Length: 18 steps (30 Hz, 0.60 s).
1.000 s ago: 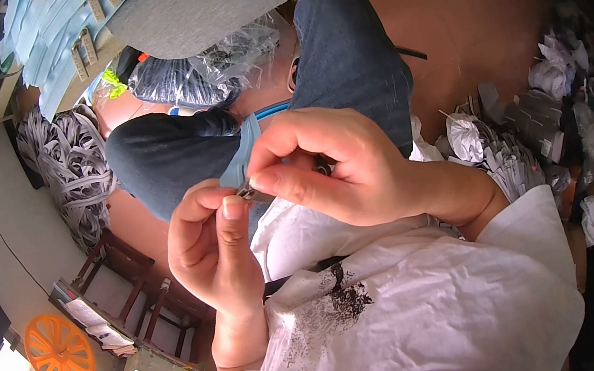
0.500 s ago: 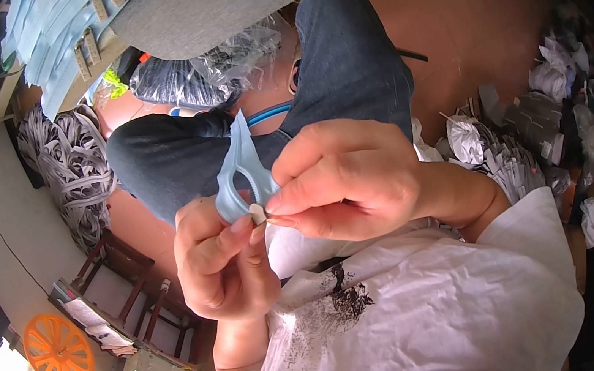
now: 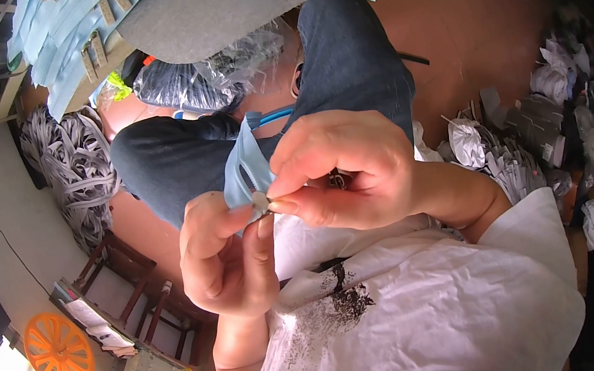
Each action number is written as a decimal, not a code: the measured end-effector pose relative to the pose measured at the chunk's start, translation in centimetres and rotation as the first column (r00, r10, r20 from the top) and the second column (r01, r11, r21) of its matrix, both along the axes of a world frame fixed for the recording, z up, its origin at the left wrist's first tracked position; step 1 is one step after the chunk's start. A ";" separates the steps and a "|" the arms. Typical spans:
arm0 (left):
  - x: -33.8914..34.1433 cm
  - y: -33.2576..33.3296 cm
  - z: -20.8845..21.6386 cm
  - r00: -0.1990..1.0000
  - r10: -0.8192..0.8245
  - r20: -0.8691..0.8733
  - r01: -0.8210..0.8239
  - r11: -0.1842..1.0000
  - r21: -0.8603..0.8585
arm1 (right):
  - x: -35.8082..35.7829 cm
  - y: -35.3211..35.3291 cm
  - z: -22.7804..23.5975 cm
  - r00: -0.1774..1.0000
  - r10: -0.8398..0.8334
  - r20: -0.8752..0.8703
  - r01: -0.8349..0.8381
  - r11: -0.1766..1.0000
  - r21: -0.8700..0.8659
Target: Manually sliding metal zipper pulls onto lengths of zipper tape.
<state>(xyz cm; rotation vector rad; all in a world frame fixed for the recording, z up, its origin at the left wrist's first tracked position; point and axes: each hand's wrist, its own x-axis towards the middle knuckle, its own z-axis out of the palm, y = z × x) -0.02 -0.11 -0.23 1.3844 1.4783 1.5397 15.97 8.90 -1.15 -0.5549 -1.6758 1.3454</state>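
Over my lap, a light blue zipper (image 3: 246, 161) is bent into a narrow loop, its two sides close together, with teeth along an inner edge. My left hand (image 3: 225, 261) pinches the zipper's lower end between thumb and fingers. From the other side my right hand (image 3: 356, 169) has thumb and forefinger pressed together at that same end. Between the fingertips shows a small whitish piece (image 3: 260, 202), too small to identify. Small metallic things (image 3: 339, 178) show within the curl of my right hand's fingers; their kind is unclear.
A grey-topped table (image 3: 203, 19) stands ahead, with many light blue zipper strips (image 3: 73, 46) piled on it. Wrapped plastic bags (image 3: 182, 83) lie beneath. Grey tape (image 3: 71, 162) is heaped at left; crumpled packaging (image 3: 534, 127) covers the floor at right.
The zipper's loop has narrowed and its upper part has folded over. My right hand has shifted slightly left and up; my left-hand fingers have moved a little at the pinched end.
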 end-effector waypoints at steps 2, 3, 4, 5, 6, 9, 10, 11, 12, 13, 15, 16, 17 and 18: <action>0.1 0.0 -0.1 0.991 0.038 0.131 -0.036 0.999 -0.015 | 0.2 0.1 0.1 1.000 0.005 0.014 -0.005 1.000 -0.026; 0.0 0.0 0.0 0.993 0.023 0.120 -0.021 1.000 -0.017 | 0.3 0.3 -0.1 1.000 0.019 0.018 -0.019 1.000 -0.012; -0.1 0.0 0.1 0.994 0.008 0.109 -0.006 1.000 -0.020 | 0.3 0.3 -0.1 0.999 0.034 0.022 -0.034 0.999 0.002; -0.4 0.0 0.1 0.994 0.009 0.109 -0.006 1.000 -0.020 | 0.3 0.3 0.1 0.999 0.035 0.022 -0.035 0.999 0.003; -0.6 0.1 0.1 0.995 -0.017 0.101 0.020 0.999 -0.030 | 0.3 0.3 0.4 0.999 0.043 0.026 -0.042 0.997 -0.063; -0.5 0.2 0.8 0.984 -0.039 0.173 0.057 0.994 -0.097 | -0.3 0.4 0.3 0.999 0.013 0.039 -0.011 0.999 -0.040; -0.3 0.3 1.1 0.968 -0.031 0.250 0.071 0.986 -0.154 | -0.5 0.6 0.1 0.999 -0.028 0.045 0.025 0.999 0.048; -0.3 0.1 1.4 0.968 -0.030 0.249 0.070 0.986 -0.153 | -0.6 0.7 -0.2 0.999 -0.027 0.044 0.025 0.998 0.049; -0.2 -0.1 1.6 0.964 -0.020 0.265 0.086 0.966 -0.242 | -0.6 0.8 -0.5 0.998 -0.016 0.067 0.012 0.998 0.067; -0.2 -0.3 1.8 0.960 -0.008 0.280 0.103 0.939 -0.329 | -0.6 0.9 -0.6 0.996 -0.005 0.091 -0.002 0.996 0.084; -0.4 0.4 0.9 0.993 -0.024 0.120 0.053 0.968 -0.245 | -0.3 1.1 0.1 0.989 0.040 0.146 -0.044 0.999 0.031; -0.4 0.7 0.5 0.999 -0.023 -0.045 0.016 0.988 -0.152 | -0.1 1.2 0.4 0.976 0.088 0.198 -0.084 0.996 -0.026; -0.1 0.8 0.6 0.999 -0.022 -0.045 0.015 0.988 -0.152 | -0.2 1.3 0.3 0.976 0.088 0.198 -0.085 0.996 -0.026; 0.5 0.9 0.7 0.998 0.031 0.055 -0.021 0.985 -0.168 | -0.2 1.4 0.2 0.976 0.121 0.179 -0.110 0.991 -0.073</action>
